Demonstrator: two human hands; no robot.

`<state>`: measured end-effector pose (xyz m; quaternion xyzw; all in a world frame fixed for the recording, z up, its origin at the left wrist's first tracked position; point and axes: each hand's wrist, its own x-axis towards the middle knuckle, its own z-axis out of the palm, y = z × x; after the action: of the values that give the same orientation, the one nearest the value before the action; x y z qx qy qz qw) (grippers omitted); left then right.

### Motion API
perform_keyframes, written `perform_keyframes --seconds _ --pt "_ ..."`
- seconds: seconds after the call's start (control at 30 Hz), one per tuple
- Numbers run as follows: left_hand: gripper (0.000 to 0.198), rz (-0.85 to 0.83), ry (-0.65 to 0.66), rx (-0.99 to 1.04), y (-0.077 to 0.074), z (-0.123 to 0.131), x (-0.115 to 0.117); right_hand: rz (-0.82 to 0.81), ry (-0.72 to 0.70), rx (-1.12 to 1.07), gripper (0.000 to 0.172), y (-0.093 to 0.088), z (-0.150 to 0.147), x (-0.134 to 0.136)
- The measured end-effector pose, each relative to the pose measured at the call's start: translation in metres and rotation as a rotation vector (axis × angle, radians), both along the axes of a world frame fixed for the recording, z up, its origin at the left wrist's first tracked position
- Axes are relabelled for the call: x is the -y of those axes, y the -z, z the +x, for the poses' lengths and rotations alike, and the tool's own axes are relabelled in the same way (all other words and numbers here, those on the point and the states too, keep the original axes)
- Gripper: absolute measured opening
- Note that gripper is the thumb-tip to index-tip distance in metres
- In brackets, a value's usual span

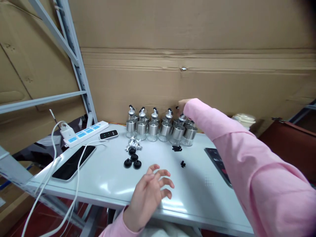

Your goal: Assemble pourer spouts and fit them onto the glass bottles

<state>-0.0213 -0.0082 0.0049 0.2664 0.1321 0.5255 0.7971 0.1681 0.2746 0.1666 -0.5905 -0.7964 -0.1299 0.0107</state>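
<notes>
My left hand (152, 194) hovers over the front edge of the table, palm up, fingers loosely curled and apart, with nothing in it. At the back right, my right hand (183, 104) reaches over the glass and steel bottles (153, 128). Its fingers look bent down at the top of a bottle there; what they grip is mostly hidden by the hand and pink sleeve. Several front bottles carry silver pourer tops with black levers. Black round stoppers (134, 157) and silver pourer spouts (133, 144) lie in front of the bottles. Small black pieces (176, 148) lie to the right.
On the left are a power strip (86, 132), a phone (74, 163), a small black-and-white device (109, 134) and white cables (78, 171). A dark flat tablet-like object (217, 164) lies under my right arm. Cardboard (197, 33) stands behind; a metal shelf post (76, 56) rises left.
</notes>
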Motion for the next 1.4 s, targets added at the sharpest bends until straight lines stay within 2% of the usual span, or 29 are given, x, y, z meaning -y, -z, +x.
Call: perform_keyframes --seconds 0.07,0.13,0.17,0.27,0.37,0.47,0.57,0.7,0.8,0.87,0.93,1.0,1.2,1.3,1.4 --pt "0.02 -0.287 0.086 0.108 0.0 0.004 -0.003 -0.082 0.091 0.059 0.025 -0.012 -0.002 0.005" --pt "0.015 -0.493 0.049 0.148 0.003 0.007 -0.008 -0.105 0.15 0.106 0.029 -0.034 -0.004 0.012" --pt "0.014 -0.537 0.005 0.17 0.005 0.008 -0.01 -0.08 0.17 0.133 0.03 -0.048 -0.004 0.017" --pt "0.017 -0.548 -0.062 0.233 0.01 0.008 -0.014 0.013 0.169 0.146 0.033 -0.099 -0.001 0.036" --pt "0.02 -0.534 -0.055 0.27 0.012 0.008 -0.014 0.082 0.148 0.115 0.034 -0.144 0.007 0.064" --pt "0.024 -0.533 -0.061 0.292 0.012 0.008 -0.013 0.178 0.052 0.024 0.037 -0.164 0.012 0.096" --pt "0.028 -0.532 -0.064 0.314 0.011 0.008 -0.014 0.163 -0.093 -0.071 0.04 -0.153 0.009 0.125" --pt "0.029 -0.514 -0.053 0.281 0.012 0.008 -0.013 -0.058 -0.283 -0.163 0.039 -0.103 -0.009 0.153" --pt "0.027 -0.504 -0.048 0.274 0.013 0.008 -0.013 -0.231 -0.545 -0.143 0.035 -0.062 -0.027 0.17" --pt "0.027 -0.494 -0.035 0.288 0.013 0.008 -0.012 -0.334 -0.695 -0.123 0.031 -0.042 -0.038 0.18" --pt "0.027 -0.491 -0.01 0.304 0.011 0.008 -0.012 -0.387 -0.772 -0.118 0.029 -0.031 -0.045 0.189" --pt "0.026 -0.524 -0.014 0.315 0.008 0.009 -0.012 -0.393 -0.791 -0.134 0.03 -0.027 -0.05 0.195" --pt "0.018 -0.632 -0.167 0.269 0.002 0.01 -0.011 -0.411 -0.846 -0.284 0.035 -0.019 -0.049 0.201" --pt "0.015 -0.68 -0.188 0.233 0.002 0.011 -0.009 -0.329 -0.802 -0.586 0.041 -0.009 -0.049 0.198" --pt "0.018 -0.691 -0.182 0.235 0.002 0.011 -0.007 -0.326 -0.744 -1.046 0.039 -0.001 -0.054 0.197"
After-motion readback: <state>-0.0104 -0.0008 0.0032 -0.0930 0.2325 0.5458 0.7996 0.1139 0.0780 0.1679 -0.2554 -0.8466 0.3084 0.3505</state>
